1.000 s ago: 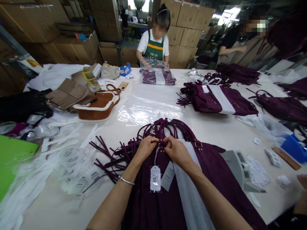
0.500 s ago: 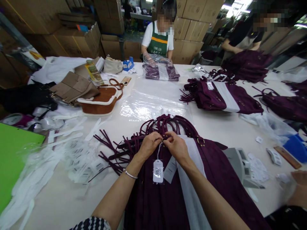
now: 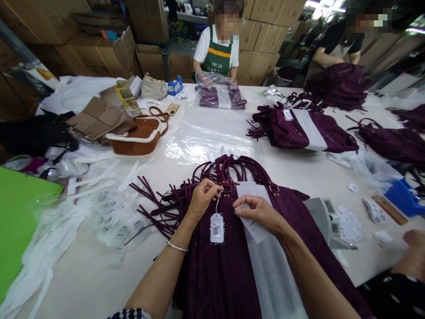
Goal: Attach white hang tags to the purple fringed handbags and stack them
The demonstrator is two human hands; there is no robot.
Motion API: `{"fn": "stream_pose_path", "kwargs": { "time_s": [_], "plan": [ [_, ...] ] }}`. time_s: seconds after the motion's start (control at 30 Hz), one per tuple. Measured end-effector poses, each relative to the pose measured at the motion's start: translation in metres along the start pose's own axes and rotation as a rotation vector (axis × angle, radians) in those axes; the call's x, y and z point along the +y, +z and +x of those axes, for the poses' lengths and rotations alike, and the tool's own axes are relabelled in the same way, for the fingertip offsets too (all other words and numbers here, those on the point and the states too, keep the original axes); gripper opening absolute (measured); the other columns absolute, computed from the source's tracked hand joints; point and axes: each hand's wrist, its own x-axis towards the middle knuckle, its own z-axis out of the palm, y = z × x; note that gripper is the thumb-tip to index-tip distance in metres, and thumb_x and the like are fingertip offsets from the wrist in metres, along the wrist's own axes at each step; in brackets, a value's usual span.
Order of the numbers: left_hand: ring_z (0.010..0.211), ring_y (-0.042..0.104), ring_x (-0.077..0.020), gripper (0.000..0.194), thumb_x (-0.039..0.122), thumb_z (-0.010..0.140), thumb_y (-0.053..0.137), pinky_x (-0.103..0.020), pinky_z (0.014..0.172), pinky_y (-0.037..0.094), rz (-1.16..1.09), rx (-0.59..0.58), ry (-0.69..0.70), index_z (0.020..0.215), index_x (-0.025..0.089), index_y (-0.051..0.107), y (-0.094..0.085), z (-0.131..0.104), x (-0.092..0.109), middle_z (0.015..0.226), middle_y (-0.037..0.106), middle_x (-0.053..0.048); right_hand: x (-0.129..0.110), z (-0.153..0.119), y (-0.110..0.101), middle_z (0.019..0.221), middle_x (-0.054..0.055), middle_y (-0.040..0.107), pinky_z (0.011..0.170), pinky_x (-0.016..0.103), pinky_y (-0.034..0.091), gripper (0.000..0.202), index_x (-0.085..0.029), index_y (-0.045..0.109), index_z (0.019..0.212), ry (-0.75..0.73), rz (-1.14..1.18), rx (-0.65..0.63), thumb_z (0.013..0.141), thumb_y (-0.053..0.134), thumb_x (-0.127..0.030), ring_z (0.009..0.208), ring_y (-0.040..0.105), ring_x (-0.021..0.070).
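Observation:
A purple fringed handbag [image 3: 212, 274] lies before me, its looped handles [image 3: 232, 166] pointing away. My left hand [image 3: 205, 197] is closed in a pinch on the white string of a hang tag [image 3: 217, 229], near the brass studs below the handles. The tag has a barcode, is in a clear sleeve and hangs over the bag's front. My right hand [image 3: 260, 212] is a little to the right, fingers curled and thumb near the index finger. A pale paper slip [image 3: 257, 232] sticks out beneath its fingers. A white wrapping strip [image 3: 275, 274] runs down the bag under that hand.
Clear plastic bags [image 3: 195, 141] lie beyond the handles. A wrapped purple bag [image 3: 302, 128] is at the right, near a grey dispenser [image 3: 323, 221]. A brown bag [image 3: 136, 137] and loose white strips [image 3: 49, 248] lie left. Co-workers handle bags across the table; another person's arm [image 3: 411, 257] shows lower right.
My right hand has moved off the studs, right and slightly down, and the paper slip has shifted right with it. My left hand stays at the tag's string.

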Motion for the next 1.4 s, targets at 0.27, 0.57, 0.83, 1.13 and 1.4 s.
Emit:
{"fn": "stream_pose_path", "kwargs": {
  "time_s": [0.27, 0.57, 0.83, 1.13, 1.4],
  "plan": [
    [0.058, 0.053, -0.0078, 0.021, 0.037, 0.081, 0.067, -0.020, 0.058, 0.044, 0.098, 0.009, -0.011, 0.078, 0.016, 0.065, 0.002, -0.003, -0.004, 0.068, 0.062, 0.003, 0.014, 0.006, 0.002, 0.068, -0.003, 0.062, 0.059, 0.025, 0.039, 0.031, -0.021, 0.065, 0.105, -0.113, -0.414, 0.351, 0.076, 0.068, -0.031, 0.060, 0.055, 0.0142],
    [0.057, 0.058, -0.0092, 0.024, 0.040, 0.084, 0.064, -0.021, 0.052, 0.046, 0.032, -0.082, -0.067, 0.082, 0.017, 0.061, 0.006, -0.010, -0.003, 0.081, 0.070, -0.002, -0.004, 0.010, 0.012, 0.085, 0.004, 0.068, 0.072, 0.028, 0.040, 0.013, -0.023, 0.070, 0.089, -0.315, -1.078, 0.608, 0.091, 0.056, -0.024, 0.083, 0.061, 0.0186],
    [0.075, 0.066, -0.0126, 0.033, 0.045, 0.077, 0.072, -0.030, 0.073, 0.057, -0.295, -0.072, -0.252, 0.080, 0.018, 0.053, 0.020, -0.022, -0.011, 0.078, 0.064, 0.001, 0.005, 0.016, 0.054, 0.084, 0.008, 0.060, 0.074, 0.032, 0.042, 0.020, -0.020, 0.067, 0.091, -0.528, -1.112, 0.500, 0.095, 0.047, -0.016, 0.083, 0.053, 0.0214],
    [0.063, 0.062, -0.0081, 0.034, 0.036, 0.069, 0.079, -0.018, 0.059, 0.049, -0.481, 0.004, -0.434, 0.079, 0.017, 0.053, 0.013, -0.026, -0.015, 0.075, 0.067, 0.000, 0.018, 0.004, 0.058, 0.102, 0.010, 0.065, 0.086, 0.040, 0.049, 0.023, -0.020, 0.064, 0.114, -0.587, -0.961, 0.349, 0.096, 0.051, -0.026, 0.096, 0.057, 0.0239],
    [0.075, 0.070, -0.0148, 0.035, 0.036, 0.070, 0.080, -0.025, 0.070, 0.054, -0.496, -0.004, -0.477, 0.079, 0.017, 0.052, 0.014, -0.024, -0.016, 0.085, 0.074, -0.008, 0.035, 0.011, 0.045, 0.092, 0.007, 0.064, 0.080, 0.033, 0.052, 0.019, -0.022, 0.068, 0.106, -0.632, -0.819, 0.373, 0.095, 0.053, -0.023, 0.088, 0.059, 0.0189]
  ]
}}
